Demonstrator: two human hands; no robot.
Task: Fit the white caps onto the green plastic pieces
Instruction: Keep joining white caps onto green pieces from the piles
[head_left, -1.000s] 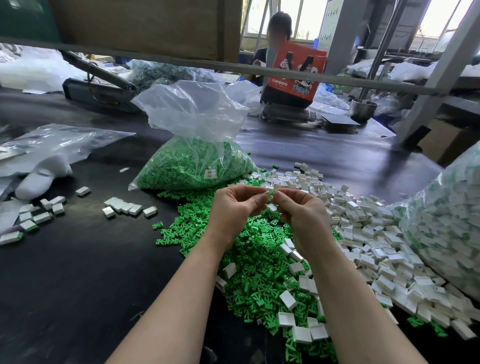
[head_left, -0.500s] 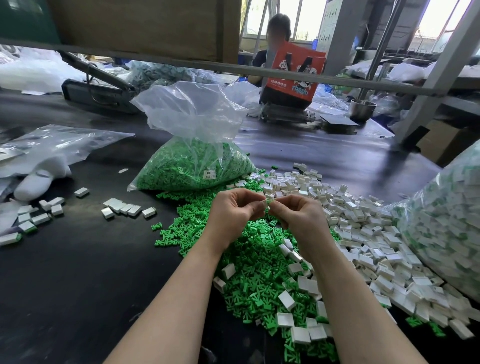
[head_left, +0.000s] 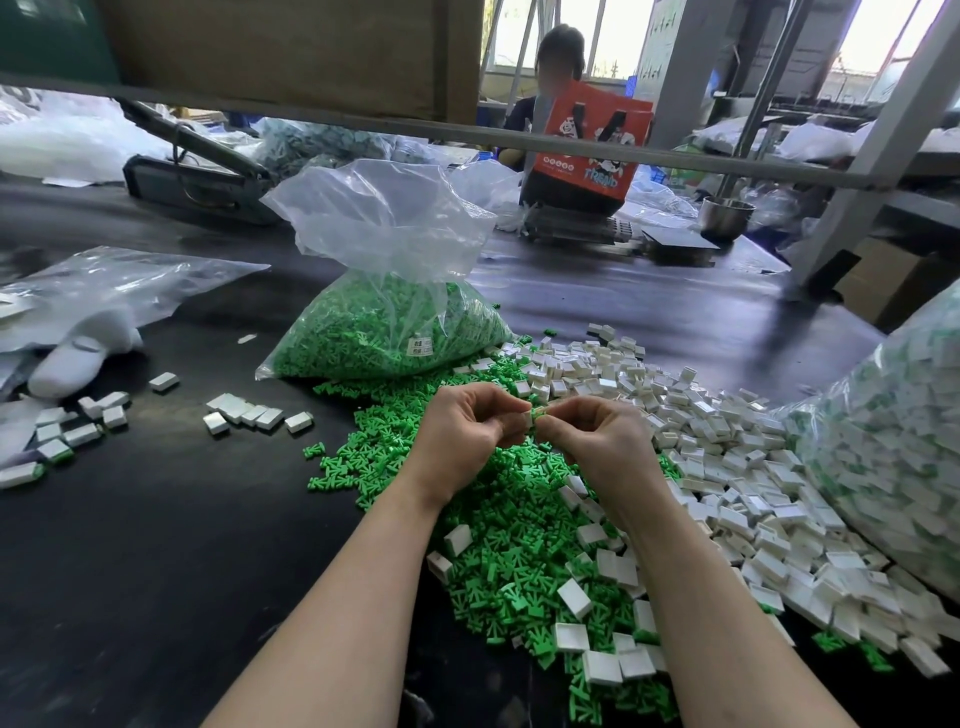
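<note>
both hands' fingers (head_left: 521, 415) pinching small piece (head_left: 538, 413), above green heap (head_left: 498, 519)

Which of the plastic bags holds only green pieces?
The clear bag standing behind the hands, its top open. The bag at the right edge holds mixed white and green parts.

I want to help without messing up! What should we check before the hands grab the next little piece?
1. Both hands on the piece: ok. The left hand and right hand pinch the small piece between their fingertips.
2. Cap pushed fully on: cannot tell; fingers hide most of it.
3. More green pieces within reach: ok, green pile lies under the hands.
4. More white caps nearby: ok, white pile lies to the right.
5. Place for finished ones: ok, a finished row lies on the left.
</note>
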